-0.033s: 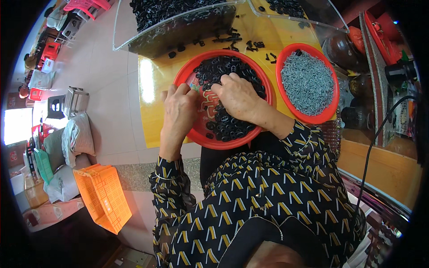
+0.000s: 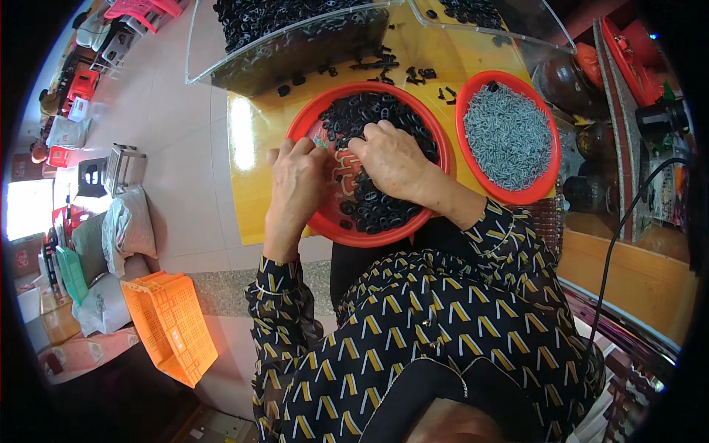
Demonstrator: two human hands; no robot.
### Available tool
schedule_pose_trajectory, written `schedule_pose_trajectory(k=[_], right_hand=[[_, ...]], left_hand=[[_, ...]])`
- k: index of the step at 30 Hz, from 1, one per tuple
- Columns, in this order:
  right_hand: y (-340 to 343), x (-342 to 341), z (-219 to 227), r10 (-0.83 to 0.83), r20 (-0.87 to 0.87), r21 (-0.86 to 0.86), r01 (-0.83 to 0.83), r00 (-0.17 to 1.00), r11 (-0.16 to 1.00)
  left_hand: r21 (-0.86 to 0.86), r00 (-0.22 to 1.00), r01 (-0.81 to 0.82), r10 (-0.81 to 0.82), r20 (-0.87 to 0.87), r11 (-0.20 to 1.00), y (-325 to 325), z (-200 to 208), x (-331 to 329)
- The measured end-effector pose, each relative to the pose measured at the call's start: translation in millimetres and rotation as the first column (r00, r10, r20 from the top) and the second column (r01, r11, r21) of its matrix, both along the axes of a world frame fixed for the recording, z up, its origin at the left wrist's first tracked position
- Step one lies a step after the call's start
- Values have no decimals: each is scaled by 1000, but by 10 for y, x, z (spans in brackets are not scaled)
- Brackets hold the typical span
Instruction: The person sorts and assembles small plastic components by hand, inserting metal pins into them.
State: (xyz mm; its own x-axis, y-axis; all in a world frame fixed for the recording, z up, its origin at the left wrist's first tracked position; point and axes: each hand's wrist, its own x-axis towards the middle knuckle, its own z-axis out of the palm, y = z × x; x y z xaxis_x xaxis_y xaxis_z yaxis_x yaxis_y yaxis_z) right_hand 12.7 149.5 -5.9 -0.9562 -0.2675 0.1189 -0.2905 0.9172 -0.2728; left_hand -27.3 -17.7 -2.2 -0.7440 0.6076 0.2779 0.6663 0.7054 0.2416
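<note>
A red round plastic tray point(image 2: 295, 133) with a printed base rests at the near edge of the yellow table, heaped with small black oval plastic parts point(image 2: 377, 210). At its left rim my left hand point(image 2: 295, 177) is closed, fingertips curled inward and hidden from view. Over the middle of the tray, my right hand point(image 2: 391, 162) is closed too, its thumb and fingers bent together just above the black parts. The two hands are a short gap apart. Whatever they grip, if anything, is covered by the fingers. To the right stands a red oval tray point(image 2: 461, 111) full of small silvery screws point(image 2: 509, 136).
A clear bin point(image 2: 303, 33) of black parts stands at the back left of the yellow table point(image 2: 251, 199), with another clear bin point(image 2: 502, 33) behind right. Loose black pieces point(image 2: 421, 74) lie between. An orange basket point(image 2: 170, 328) sits on the floor; a black cable point(image 2: 613, 236) hangs at right.
</note>
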Motion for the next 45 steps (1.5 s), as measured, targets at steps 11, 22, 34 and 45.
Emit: schedule_pose_trajectory(k=[11,22,34,45], right_hand=[[69,81,27,18,-5,-80,-18,1000,997],[208,345,166,7,4,-649,-3,1000,760],[204,477,194,165,553,-810,481,816,334],[15,438,207,85,322,-872,261,943,414]], left_hand=[[-232,998,36,-48,-45,972,76,-136,-25],[211,994,30,-50,94,977,48,-115,77],[650,589,-497,-327,739,575,-37,-137,256],[775,526,-623,-676,516,107,50,-142,391]])
